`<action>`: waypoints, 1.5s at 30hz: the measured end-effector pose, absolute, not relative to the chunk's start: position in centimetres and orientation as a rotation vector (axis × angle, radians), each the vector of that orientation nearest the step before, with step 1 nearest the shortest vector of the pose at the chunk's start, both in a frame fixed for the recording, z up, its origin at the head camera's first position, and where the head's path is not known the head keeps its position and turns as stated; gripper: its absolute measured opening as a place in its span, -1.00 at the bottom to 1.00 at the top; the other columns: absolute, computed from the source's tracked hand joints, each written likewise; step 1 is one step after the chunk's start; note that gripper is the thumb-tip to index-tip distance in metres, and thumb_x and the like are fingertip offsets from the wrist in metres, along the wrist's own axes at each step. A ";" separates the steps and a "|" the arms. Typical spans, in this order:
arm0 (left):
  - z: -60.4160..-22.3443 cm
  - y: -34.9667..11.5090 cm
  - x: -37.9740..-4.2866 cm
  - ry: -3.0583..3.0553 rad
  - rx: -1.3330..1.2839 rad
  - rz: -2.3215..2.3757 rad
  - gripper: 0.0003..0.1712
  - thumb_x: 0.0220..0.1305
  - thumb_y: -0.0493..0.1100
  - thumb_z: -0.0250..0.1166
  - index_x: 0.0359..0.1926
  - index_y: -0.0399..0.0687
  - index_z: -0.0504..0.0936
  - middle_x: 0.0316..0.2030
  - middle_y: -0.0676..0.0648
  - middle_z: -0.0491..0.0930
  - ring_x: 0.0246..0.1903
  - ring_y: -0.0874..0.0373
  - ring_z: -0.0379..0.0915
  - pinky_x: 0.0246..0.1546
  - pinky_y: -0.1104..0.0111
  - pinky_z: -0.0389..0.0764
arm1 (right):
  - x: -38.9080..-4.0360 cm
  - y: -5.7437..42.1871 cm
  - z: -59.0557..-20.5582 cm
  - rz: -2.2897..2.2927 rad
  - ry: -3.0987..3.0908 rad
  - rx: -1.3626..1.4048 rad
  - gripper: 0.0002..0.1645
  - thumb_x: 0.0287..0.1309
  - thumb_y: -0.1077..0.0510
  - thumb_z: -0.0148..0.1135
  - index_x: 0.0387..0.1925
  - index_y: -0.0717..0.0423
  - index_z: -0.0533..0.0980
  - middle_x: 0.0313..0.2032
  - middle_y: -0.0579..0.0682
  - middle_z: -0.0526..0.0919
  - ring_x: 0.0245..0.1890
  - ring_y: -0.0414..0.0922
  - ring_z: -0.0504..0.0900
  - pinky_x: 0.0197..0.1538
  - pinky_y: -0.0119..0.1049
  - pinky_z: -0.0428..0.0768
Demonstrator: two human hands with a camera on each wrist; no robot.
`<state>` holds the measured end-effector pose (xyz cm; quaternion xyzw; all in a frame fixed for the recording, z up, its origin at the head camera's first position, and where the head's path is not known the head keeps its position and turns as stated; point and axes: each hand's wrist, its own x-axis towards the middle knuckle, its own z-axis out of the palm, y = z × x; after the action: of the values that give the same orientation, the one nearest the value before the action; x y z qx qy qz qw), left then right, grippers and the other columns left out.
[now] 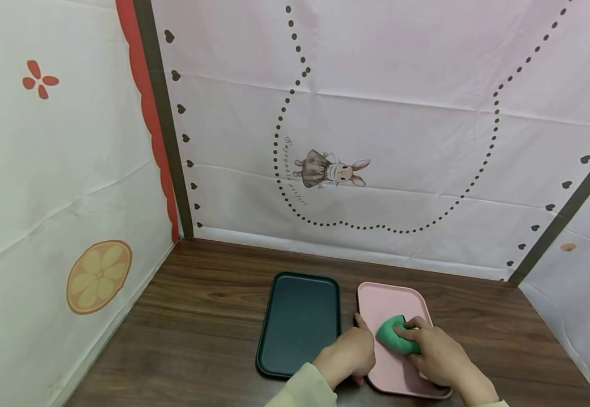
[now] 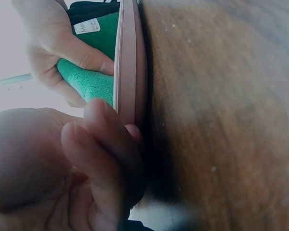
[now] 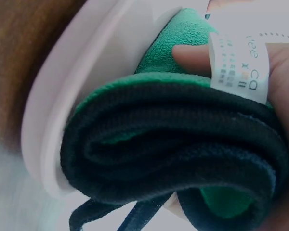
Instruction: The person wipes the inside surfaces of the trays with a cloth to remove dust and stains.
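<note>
A green terry cloth [image 1: 393,334] with dark edging and a white label [image 3: 240,67] lies bunched on the pink tray [image 1: 382,298]. My right hand [image 1: 439,353] grips the cloth against the tray's inside, thumb and fingers pressed into its folds. In the right wrist view the cloth's dark hem [image 3: 159,125] shows in stacked layers, with a dark loop below. My left hand [image 1: 353,350] holds the tray's left edge, one finger stretched along the rim. In the left wrist view its other fingers [image 2: 98,154] are curled close at the tray's wall.
A dark green tray [image 1: 302,322] lies left of the pink one, partly behind my left wrist. Both trays are on a brown wooden table [image 1: 198,328]. Printed cloth walls [image 1: 233,130] stand behind the table and at both sides.
</note>
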<state>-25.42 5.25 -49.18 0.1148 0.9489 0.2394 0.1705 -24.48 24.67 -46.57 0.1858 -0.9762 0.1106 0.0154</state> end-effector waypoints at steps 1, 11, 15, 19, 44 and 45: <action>-49.2 5.2 -25.4 2.693 0.324 0.682 -0.08 0.40 -0.25 0.24 0.60 -0.43 -0.04 -0.81 0.04 0.52 -0.92 0.31 0.40 -0.85 0.51 0.37 | -24.5 24.6 -46.6 0.336 -3.033 0.584 -0.34 -0.13 0.28 0.50 0.13 -0.13 0.73 0.10 -0.05 0.66 -0.11 0.06 0.71 -0.24 -0.11 0.64; -49.3 5.2 -25.5 2.679 0.330 0.696 -0.10 0.40 -0.26 0.24 0.58 -0.45 -0.02 -0.86 0.07 0.49 -0.94 0.32 0.35 -0.87 0.52 0.34 | -24.8 23.8 -46.4 0.298 -3.028 0.578 -0.35 -0.09 0.27 0.53 0.14 -0.11 0.72 0.09 -0.07 0.67 -0.06 0.04 0.73 -0.20 -0.04 0.70; -49.3 5.2 -25.6 2.664 0.325 0.717 -0.09 0.41 -0.25 0.24 0.59 -0.43 -0.02 -0.85 0.05 0.50 -0.93 0.31 0.35 -0.88 0.52 0.33 | -25.0 23.6 -46.3 0.309 -3.047 0.569 -0.35 -0.08 0.28 0.52 0.15 -0.10 0.72 0.10 -0.05 0.65 -0.07 0.04 0.74 -0.23 -0.05 0.69; -49.3 5.2 -25.6 2.645 0.309 0.746 -0.10 0.42 -0.25 0.23 0.60 -0.42 -0.03 -0.80 0.02 0.54 -0.93 0.30 0.35 -0.88 0.51 0.31 | -25.3 23.4 -46.3 0.322 -3.057 0.571 -0.36 -0.06 0.28 0.53 0.15 -0.07 0.72 0.10 -0.04 0.65 -0.10 0.03 0.75 -0.24 -0.06 0.69; -49.1 5.2 -25.6 2.682 0.313 0.717 -0.08 0.39 -0.26 0.25 0.59 -0.43 -0.01 -0.65 -0.09 0.56 -0.90 0.30 0.42 -0.87 0.51 0.35 | -26.4 22.3 -45.6 0.357 -3.119 0.537 -0.35 -0.05 0.28 0.51 0.18 0.02 0.69 0.09 0.01 0.62 -0.23 -0.08 0.67 -0.31 -0.10 0.63; -49.1 5.2 -25.6 2.679 0.316 0.716 -0.08 0.39 -0.26 0.25 0.59 -0.42 -0.02 -0.66 -0.08 0.56 -0.90 0.30 0.42 -0.87 0.51 0.35 | -26.5 22.3 -45.5 0.356 -3.122 0.535 -0.36 -0.05 0.28 0.51 0.18 0.03 0.69 0.09 0.01 0.62 -0.23 -0.08 0.66 -0.31 -0.10 0.62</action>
<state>-25.57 5.22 -49.07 0.1116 0.9452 0.2526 0.1741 -26.48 22.26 -45.52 0.1677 -0.9792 0.1116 -0.0229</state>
